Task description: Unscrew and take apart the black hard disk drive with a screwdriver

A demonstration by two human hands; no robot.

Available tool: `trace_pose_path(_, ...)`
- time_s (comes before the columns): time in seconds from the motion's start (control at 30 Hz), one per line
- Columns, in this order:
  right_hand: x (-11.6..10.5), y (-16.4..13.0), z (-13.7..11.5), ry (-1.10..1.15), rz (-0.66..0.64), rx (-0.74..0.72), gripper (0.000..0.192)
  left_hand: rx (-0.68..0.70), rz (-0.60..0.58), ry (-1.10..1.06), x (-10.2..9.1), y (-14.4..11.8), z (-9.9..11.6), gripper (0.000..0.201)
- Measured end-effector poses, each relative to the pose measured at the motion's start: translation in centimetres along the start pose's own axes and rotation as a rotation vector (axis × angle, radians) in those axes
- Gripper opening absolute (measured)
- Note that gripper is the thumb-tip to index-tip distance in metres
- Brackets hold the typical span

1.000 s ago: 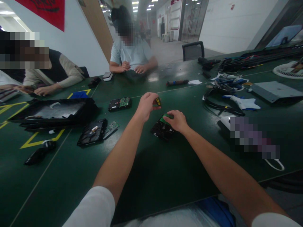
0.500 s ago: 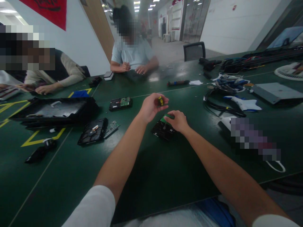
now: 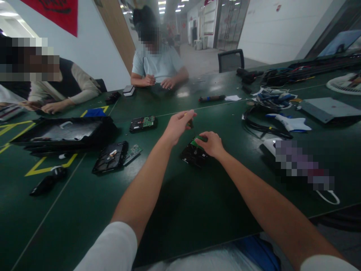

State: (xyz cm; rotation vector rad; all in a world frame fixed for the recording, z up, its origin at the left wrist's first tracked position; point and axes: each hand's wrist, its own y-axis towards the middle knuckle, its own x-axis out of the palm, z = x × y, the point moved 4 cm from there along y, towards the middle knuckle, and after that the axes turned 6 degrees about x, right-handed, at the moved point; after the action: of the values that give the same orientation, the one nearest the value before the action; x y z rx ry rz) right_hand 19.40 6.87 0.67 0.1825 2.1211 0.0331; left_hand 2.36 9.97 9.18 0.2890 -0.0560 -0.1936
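A black hard drive [image 3: 193,155] with a green circuit board [image 3: 194,143] lies on the table in front of me. My right hand [image 3: 211,143] grips its right side, thumb and fingers at the board's edge. Just above and left of the drive is my left hand [image 3: 180,125], its fingers closed around a screwdriver [image 3: 190,123] with a black and yellow handle. Most of that handle is covered by the hand, and I cannot make out the tip.
Another hard drive [image 3: 143,123], a black drive casing [image 3: 110,157] and a loose circuit board [image 3: 132,154] lie to the left, near a black tray [image 3: 70,131]. Cables [image 3: 267,130] and a grey metal box [image 3: 329,109] are at right. Two people sit across the table.
My left hand has turned over, fingers curling inward, so the yellow on the screwdriver handle shows less. My right hand and the hard drive stay in place.
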Motion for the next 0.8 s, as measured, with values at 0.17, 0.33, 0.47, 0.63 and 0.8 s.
trace_pose_path(0.17,0.1,0.0,0.1,-0.003,-0.004,0.007,0.036,0.005,-0.011,0.055,-0.5,-0.1,0.6,0.035)
trace_pose_path(0.33,0.1,0.1,0.1,0.007,-0.002,0.01,0.035,-0.126,-0.127,-0.047,-0.2,-0.4,0.4,0.039)
trace_pose_path(0.47,0.0,0.1,0.1,0.002,-0.003,0.006,0.036,-0.232,-0.157,-0.185,0.4,-0.5,-0.2,0.045)
trace_pose_path(0.63,0.1,0.0,0.1,0.002,0.009,-0.001,0.037,-0.3,-0.136,-0.308,0.6,-0.4,-1.0,0.047)
trace_pose_path(0.8,0.3,0.0,0.3,0.013,0.014,-0.006,0.038,-0.301,-0.115,-0.294,0.4,-0.3,-1.1,0.045)
